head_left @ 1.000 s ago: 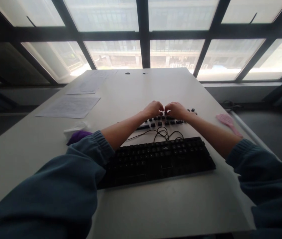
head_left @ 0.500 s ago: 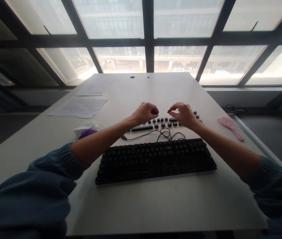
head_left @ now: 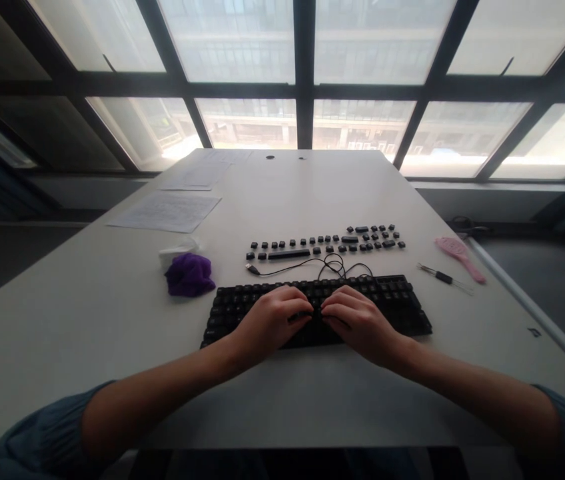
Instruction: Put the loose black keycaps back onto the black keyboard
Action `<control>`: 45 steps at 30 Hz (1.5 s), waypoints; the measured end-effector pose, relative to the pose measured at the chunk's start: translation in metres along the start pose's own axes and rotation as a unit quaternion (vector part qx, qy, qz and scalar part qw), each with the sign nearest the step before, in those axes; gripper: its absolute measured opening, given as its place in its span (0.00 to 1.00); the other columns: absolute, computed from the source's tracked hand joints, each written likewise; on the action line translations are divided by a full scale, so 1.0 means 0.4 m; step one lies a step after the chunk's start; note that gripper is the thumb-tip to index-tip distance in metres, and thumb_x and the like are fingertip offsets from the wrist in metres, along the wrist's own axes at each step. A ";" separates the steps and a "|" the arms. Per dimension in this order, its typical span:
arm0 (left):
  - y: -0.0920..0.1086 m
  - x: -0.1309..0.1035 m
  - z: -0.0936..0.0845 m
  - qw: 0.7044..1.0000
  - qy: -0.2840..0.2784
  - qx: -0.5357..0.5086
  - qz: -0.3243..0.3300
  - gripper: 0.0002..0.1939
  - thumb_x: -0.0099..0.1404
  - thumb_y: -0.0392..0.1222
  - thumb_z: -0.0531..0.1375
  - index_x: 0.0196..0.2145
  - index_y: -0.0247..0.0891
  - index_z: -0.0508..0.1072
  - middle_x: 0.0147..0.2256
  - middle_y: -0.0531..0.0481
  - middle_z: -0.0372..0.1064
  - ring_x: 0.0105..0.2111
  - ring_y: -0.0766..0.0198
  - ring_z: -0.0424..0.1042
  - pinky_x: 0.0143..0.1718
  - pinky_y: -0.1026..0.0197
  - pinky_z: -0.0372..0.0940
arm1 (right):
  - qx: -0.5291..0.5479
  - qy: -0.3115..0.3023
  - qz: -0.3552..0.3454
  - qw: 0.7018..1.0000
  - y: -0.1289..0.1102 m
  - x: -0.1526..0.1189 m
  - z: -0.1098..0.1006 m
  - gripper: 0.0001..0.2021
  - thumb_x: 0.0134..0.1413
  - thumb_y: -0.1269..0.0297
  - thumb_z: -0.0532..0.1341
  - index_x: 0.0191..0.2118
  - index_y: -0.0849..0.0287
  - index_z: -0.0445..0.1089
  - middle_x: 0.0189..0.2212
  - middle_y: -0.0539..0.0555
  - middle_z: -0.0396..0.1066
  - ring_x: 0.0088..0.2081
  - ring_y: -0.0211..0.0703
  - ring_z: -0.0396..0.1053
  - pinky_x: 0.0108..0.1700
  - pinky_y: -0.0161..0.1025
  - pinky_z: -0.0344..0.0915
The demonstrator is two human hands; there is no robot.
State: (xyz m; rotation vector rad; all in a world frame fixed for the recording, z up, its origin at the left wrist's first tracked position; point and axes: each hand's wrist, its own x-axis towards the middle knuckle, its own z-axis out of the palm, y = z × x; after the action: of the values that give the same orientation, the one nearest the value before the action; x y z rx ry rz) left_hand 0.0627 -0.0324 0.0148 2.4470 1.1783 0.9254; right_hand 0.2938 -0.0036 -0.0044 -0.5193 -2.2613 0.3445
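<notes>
A black keyboard lies on the white table with some of its keys off. My left hand is over its middle, thumb and fingers closed in a pinch low at the keys. My right hand faces it a short gap away, also pinched at the keys. Each pinch seems to hold a keycap, though the fingers hide it now. Behind the keyboard, loose black keycaps lie in rows, among them a long space bar. The keyboard's cable is coiled between, its USB plug to the left.
A purple cloth lies left of the keyboard, against a crumpled white tissue. Paper sheets are at the far left. On the right are a wire key puller and a pink hairbrush. Windows stand beyond the table.
Both hands have come back from the keycap rows, where they pinched small dark pieces, down onto the keyboard. The rows, the purple cloth and the key puller now show fully.
</notes>
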 end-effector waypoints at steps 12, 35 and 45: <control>-0.016 -0.017 0.025 0.995 -0.021 0.099 0.011 0.03 0.67 0.39 0.65 0.39 0.43 0.79 0.39 0.51 0.79 0.41 0.58 0.72 0.47 0.52 0.64 | -0.078 -0.054 -0.038 0.995 0.012 -0.017 0.022 0.08 0.67 0.74 0.57 0.38 0.58 0.72 0.39 0.55 0.76 0.41 0.44 0.68 0.43 0.43 0.68; -0.004 -0.016 0.025 0.991 -0.005 0.128 0.041 0.07 0.72 0.40 0.61 0.39 0.43 0.81 0.38 0.52 0.78 0.39 0.61 0.67 0.42 0.55 0.59 | -0.072 -0.033 -0.022 0.997 0.014 -0.015 0.033 0.08 0.66 0.75 0.59 0.36 0.59 0.73 0.38 0.55 0.77 0.40 0.44 0.68 0.43 0.43 0.68; -0.009 -0.019 0.037 0.993 0.005 0.118 0.004 0.07 0.70 0.40 0.62 0.38 0.44 0.82 0.38 0.48 0.72 0.40 0.58 0.64 0.44 0.55 0.63 | -0.076 -0.030 -0.021 0.996 0.019 -0.018 0.036 0.08 0.66 0.74 0.59 0.36 0.59 0.73 0.39 0.55 0.78 0.42 0.45 0.69 0.45 0.43 0.69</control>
State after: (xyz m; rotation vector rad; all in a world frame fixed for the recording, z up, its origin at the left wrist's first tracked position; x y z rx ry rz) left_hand 0.0667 -0.0355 -0.0015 2.6327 1.3516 0.8441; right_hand 0.2896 -0.0015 -0.0215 -0.5442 -2.3644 0.1689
